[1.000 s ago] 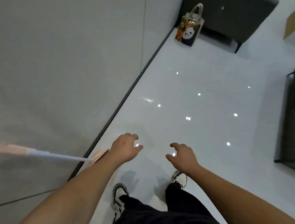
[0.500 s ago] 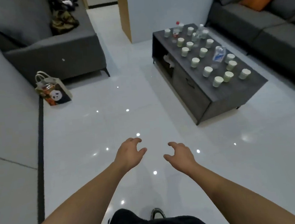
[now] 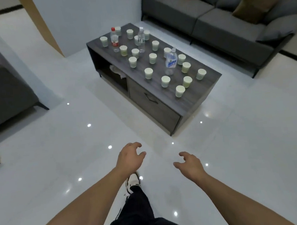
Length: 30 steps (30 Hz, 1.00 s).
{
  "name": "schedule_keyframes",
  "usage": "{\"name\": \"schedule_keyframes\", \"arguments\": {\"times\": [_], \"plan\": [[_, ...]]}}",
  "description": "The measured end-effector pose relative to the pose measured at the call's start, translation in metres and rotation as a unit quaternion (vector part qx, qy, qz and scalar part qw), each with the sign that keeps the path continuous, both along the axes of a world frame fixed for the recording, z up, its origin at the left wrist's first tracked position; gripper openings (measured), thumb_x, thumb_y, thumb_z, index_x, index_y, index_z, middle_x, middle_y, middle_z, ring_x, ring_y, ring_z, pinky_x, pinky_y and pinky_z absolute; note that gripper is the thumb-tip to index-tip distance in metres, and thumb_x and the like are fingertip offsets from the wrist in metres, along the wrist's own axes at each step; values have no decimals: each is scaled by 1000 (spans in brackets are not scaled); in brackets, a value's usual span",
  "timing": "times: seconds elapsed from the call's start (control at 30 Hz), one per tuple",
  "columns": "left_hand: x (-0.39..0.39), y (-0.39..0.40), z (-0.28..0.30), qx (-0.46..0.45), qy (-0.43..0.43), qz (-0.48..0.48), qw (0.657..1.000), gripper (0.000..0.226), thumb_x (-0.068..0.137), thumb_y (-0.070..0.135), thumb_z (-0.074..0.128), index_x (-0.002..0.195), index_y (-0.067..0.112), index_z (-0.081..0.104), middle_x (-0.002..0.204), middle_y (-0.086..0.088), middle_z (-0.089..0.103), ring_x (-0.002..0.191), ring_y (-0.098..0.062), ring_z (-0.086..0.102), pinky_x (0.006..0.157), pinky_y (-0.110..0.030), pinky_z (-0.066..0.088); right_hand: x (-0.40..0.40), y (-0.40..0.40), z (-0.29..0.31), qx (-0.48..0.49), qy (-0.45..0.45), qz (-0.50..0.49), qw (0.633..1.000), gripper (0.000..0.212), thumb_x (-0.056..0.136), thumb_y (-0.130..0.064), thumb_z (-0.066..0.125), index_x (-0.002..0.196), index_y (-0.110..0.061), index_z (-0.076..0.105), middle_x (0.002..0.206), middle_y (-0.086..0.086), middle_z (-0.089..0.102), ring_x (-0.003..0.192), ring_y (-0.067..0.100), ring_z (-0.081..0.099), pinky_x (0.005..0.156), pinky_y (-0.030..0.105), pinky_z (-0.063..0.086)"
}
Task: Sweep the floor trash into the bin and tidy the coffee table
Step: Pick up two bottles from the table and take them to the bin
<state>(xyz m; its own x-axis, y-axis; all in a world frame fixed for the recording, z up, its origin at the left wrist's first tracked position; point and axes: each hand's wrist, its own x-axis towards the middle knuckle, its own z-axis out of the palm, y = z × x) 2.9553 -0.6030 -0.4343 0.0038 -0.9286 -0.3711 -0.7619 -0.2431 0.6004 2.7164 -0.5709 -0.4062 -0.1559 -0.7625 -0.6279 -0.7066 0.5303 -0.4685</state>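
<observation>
Both hands, left hand [image 3: 130, 158] and right hand [image 3: 190, 164], hang loosely spread, empty.

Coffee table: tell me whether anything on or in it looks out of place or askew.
The coffee table top is cluttered with scattered paper cups and three plastic bottles, all upright. Nothing looks spilled. A crumpled white cloth or paper sits bunched in the open shelf. Both the left hand and the right hand are empty.

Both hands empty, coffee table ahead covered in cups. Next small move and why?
Probably step closer to the coffee table: the left hand and right hand are open, holding nothing, well short of it, and the nearest paper cup looks out of reach.
</observation>
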Motion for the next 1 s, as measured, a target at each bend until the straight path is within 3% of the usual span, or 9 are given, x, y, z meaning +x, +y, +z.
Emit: {"name": "schedule_keyframes", "arguments": {"times": [0.3, 0.4, 0.6, 0.77, 1.0], "plan": [[66, -218, 17, 3, -59, -39, 998, 43, 89, 42, 60, 127, 23, 58, 122, -1, 59, 100, -20, 59, 84, -30, 45, 40, -166, 11, 15, -34, -123, 992, 61, 92, -29, 67, 147, -13, 46, 139, 14, 57, 116, 26, 59, 88, 28, 45], [68, -264, 5, 20, -60, -44, 997, 42, 88, 41, 61, 127, 23, 58, 120, -1, 60, 99, -18, 58, 83, -29, 43, 43, -209, 2, 32, -34, -144, 989, 61, 91, -29, 67, 146, -12, 48, 141, 14, 56, 126, 27, 55, 97, 31, 45], [64, -357, -28, 51, -89, -99, 990, 47, 88, 42, 61, 130, 23, 55, 125, -2, 57, 103, -19, 58, 86, -29, 43, 24, -315, -32, 42, -30, -161, 986, 62, 88, -32, 69, 143, -10, 51, 139, 12, 58, 126, 29, 55, 100, 33, 44], [64, -455, -42, 71, -136, -111, 982, 48, 88, 42, 62, 130, 23, 54, 123, -2, 58, 103, -19, 58, 88, -30, 45, -2, -420, -68, 47, -47, -209, 976, 34, 85, -27, 68, 114, -9, 66, 106, 10, 70, 101, 33, 65, 84, 38, 53], [45, -596, -37, 93, -173, -135, 971, 49, 87, 39, 64, 131, 21, 55, 123, -5, 59, 105, -22, 58, 88, -32, 43, -23, -539, -79, 79, -65, -271, 957, 45, 83, -34, 69, 123, -15, 62, 110, 8, 66, 101, 28, 60, 82, 32, 47]]}}
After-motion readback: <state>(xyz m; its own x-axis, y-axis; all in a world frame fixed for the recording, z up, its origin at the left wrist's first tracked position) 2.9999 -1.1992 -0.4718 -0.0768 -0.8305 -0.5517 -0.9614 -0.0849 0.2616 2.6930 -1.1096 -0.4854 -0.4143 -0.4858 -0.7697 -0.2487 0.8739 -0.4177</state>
